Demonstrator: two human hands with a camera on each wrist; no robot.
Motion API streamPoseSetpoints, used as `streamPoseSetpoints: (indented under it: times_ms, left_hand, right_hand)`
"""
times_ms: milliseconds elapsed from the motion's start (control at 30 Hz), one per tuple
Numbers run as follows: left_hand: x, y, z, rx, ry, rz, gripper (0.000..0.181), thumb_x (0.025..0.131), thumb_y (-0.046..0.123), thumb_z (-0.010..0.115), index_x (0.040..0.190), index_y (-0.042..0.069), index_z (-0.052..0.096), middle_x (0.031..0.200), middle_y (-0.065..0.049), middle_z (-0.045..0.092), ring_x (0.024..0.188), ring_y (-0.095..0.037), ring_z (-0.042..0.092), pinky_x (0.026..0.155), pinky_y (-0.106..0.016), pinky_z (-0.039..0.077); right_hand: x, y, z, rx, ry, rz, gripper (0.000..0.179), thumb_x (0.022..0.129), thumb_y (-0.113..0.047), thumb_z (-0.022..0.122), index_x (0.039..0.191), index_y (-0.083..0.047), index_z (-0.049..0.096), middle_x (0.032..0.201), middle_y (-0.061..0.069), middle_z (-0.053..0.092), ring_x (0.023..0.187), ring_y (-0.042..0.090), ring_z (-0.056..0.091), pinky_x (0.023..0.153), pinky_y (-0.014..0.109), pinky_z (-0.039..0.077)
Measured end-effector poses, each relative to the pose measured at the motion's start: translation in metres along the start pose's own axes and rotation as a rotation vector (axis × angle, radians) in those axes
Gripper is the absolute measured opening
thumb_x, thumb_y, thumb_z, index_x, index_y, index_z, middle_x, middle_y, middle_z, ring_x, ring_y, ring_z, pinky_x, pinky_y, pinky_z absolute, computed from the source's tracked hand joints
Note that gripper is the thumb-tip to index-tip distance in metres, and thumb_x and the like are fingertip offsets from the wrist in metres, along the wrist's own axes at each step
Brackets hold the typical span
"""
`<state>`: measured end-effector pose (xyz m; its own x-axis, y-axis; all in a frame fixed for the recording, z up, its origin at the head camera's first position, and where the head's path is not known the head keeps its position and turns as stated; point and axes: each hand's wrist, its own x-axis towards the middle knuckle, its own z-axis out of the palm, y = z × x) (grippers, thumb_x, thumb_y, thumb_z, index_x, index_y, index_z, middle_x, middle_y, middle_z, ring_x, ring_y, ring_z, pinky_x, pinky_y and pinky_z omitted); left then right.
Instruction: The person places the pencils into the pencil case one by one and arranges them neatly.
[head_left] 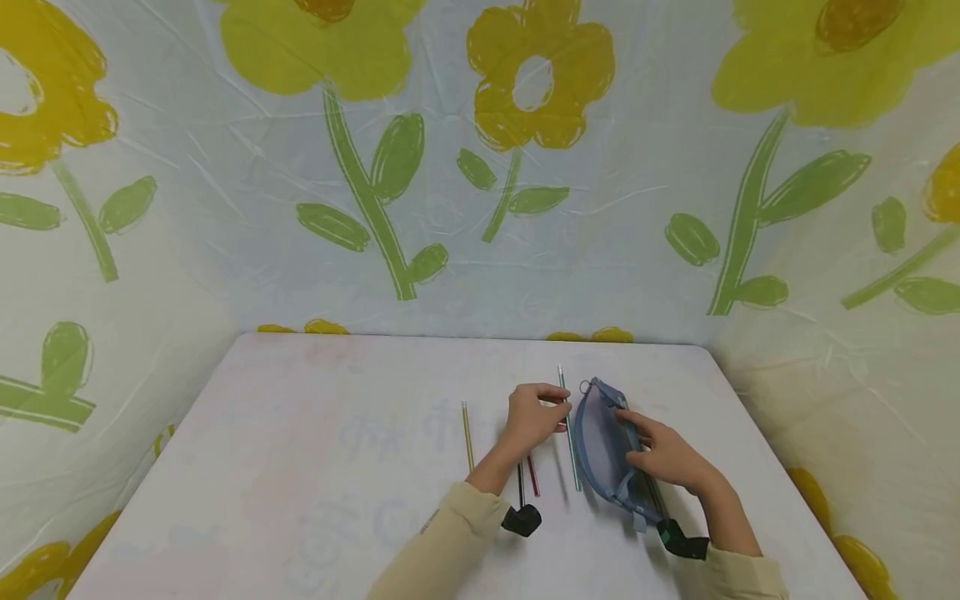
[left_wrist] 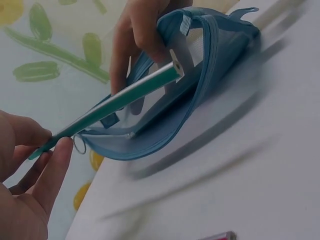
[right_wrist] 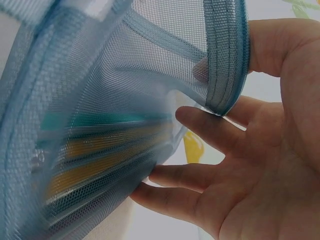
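Pinching a teal pencil (left_wrist: 127, 97), the left hand (head_left: 536, 418) was just left of the blue mesh pouch (head_left: 604, 446) in my head view.
I saw the right hand (head_left: 671, 452) on the pouch's other side, its thumb and finger gripping the rim, the mouth spread wide; several pencils (right_wrist: 107, 145) lay inside behind the mesh. The teal pencil was raised from the table (head_left: 300, 475), its shadow apart from it. Near the left forearm lay a yellow pencil (head_left: 467, 433) and a red pencil (head_left: 533, 477). I had the widest tabletop to the left; the far edge ran behind both hands, and the right edge was nearer to the right hand.
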<state>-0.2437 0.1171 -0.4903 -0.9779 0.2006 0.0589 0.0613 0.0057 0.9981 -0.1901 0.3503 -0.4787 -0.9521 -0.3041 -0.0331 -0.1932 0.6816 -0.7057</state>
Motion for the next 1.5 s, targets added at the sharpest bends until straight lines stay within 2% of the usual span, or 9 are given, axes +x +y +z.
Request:
streamPoseSetpoints:
  times_ms: [100,233,400,667,967,1167,1333,1500]
  left_hand:
    - [0.003,0.000,0.007,-0.005,0.010,-0.012,0.016,0.087,0.001,0.069,0.102,0.003,0.074,0.084,0.002,0.063,0.058,-0.015,0.067,0.056,-0.027,0.057]
    - [0.007,0.000,0.016,0.032,0.043,-0.004,0.014,0.087,0.005,0.070,0.100,0.007,0.076,0.083,0.006,0.062,0.054,-0.014,0.066,0.053,-0.025,0.055]
    - [0.007,0.000,0.026,0.034,0.062,0.020,0.015,0.086,0.005,0.071,0.101,0.005,0.075,0.082,0.007,0.063,0.053,-0.013,0.065,0.051,-0.025,0.054]
    - [0.004,-0.009,0.039,0.026,0.083,0.002,0.014,0.087,0.005,0.070,0.100,0.006,0.075,0.083,0.008,0.064,0.056,-0.015,0.067,0.051,-0.025,0.054]
    - [0.002,-0.020,0.049,0.035,0.055,-0.013,0.012,0.086,0.004,0.071,0.097,0.004,0.075,0.078,0.006,0.063,0.055,-0.013,0.065,0.050,-0.024,0.054]
    - [0.000,-0.024,0.053,0.048,0.041,-0.014,0.013,0.085,0.005,0.071,0.097,0.005,0.076,0.080,0.008,0.065,0.052,-0.011,0.064,0.050,-0.024,0.053]
    - [-0.002,-0.026,0.055,0.075,0.031,0.018,0.013,0.085,0.005,0.072,0.097,0.004,0.075,0.079,0.010,0.064,0.051,-0.010,0.064,0.048,-0.022,0.052]
    - [-0.003,-0.029,0.057,0.122,0.028,0.065,0.013,0.082,0.003,0.072,0.094,0.005,0.076,0.079,0.008,0.066,0.047,-0.006,0.061,0.044,-0.021,0.050]
  right_hand:
    - [0.001,-0.001,0.000,-0.006,-0.001,0.004,0.065,0.083,-0.001,0.062,0.143,0.006,0.038,0.146,0.032,0.035,0.129,0.054,0.035,0.096,0.064,0.039]
    - [0.002,-0.001,-0.001,0.005,0.001,-0.001,0.065,0.083,-0.001,0.062,0.143,0.006,0.038,0.146,0.031,0.034,0.131,0.053,0.034,0.097,0.064,0.038]
    - [0.001,0.001,-0.001,0.014,-0.009,-0.007,0.065,0.084,-0.001,0.062,0.144,0.006,0.038,0.147,0.030,0.034,0.132,0.051,0.033,0.098,0.064,0.037]
    - [0.001,0.002,0.000,0.017,0.001,-0.004,0.065,0.083,0.000,0.063,0.144,0.006,0.038,0.146,0.031,0.035,0.131,0.052,0.034,0.097,0.064,0.037]
    - [0.000,0.002,-0.001,0.027,0.003,-0.007,0.064,0.084,0.001,0.062,0.143,0.006,0.038,0.146,0.030,0.035,0.131,0.052,0.034,0.097,0.065,0.037]
    - [0.000,0.003,0.000,0.021,-0.004,0.001,0.064,0.083,0.001,0.061,0.143,0.006,0.039,0.146,0.031,0.034,0.129,0.054,0.036,0.097,0.064,0.038]
    - [0.000,0.003,0.001,0.030,-0.003,0.027,0.067,0.084,-0.001,0.062,0.145,0.005,0.036,0.148,0.033,0.030,0.123,0.060,0.038,0.093,0.063,0.042]
    - [0.001,0.002,0.002,0.014,0.014,0.010,0.069,0.084,-0.001,0.063,0.146,0.006,0.034,0.149,0.033,0.029,0.122,0.060,0.039,0.092,0.063,0.043]
